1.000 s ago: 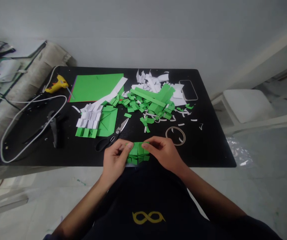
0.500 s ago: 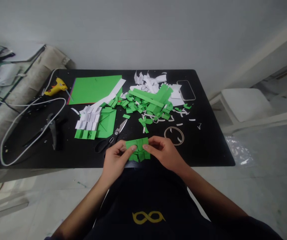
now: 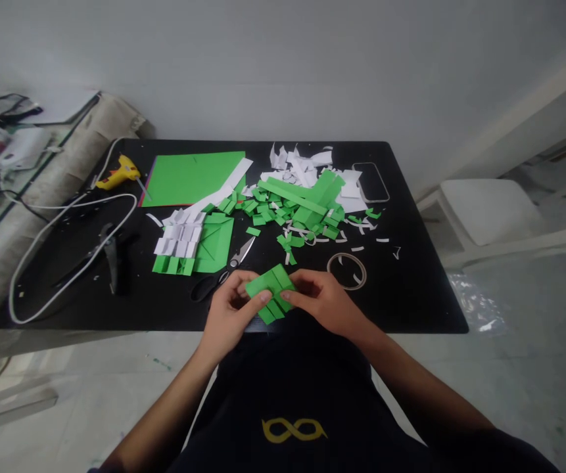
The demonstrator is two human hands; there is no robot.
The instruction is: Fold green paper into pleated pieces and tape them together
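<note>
A small folded green paper piece [image 3: 273,289] is held between both hands at the table's front edge, tilted, with creases and flaps showing. My left hand [image 3: 233,312] pinches its left side, thumb on top. On its right side, my right hand [image 3: 325,302] grips it with thumb and fingers. Black-handled scissors [image 3: 234,263] lie just beyond my left hand, partly hidden by it. To the left of them, a green and white pleated paper piece [image 3: 179,241] rests by a green folded sheet [image 3: 218,243]. A roll of tape [image 3: 346,271] lies beyond my right hand.
On the black table [image 3: 401,295] sit a heap of green paper pieces [image 3: 307,203], white scraps [image 3: 302,167], green sheets [image 3: 194,177], a yellow glue gun [image 3: 119,172], pliers [image 3: 111,256], a white cable [image 3: 26,276] and a clear-edged phone case [image 3: 372,182]. A white stool [image 3: 492,210] stands right.
The green paper piece has turned between my hands and now sits slanted, its pleated lower edge angled differently. The camera view has shifted slightly.
</note>
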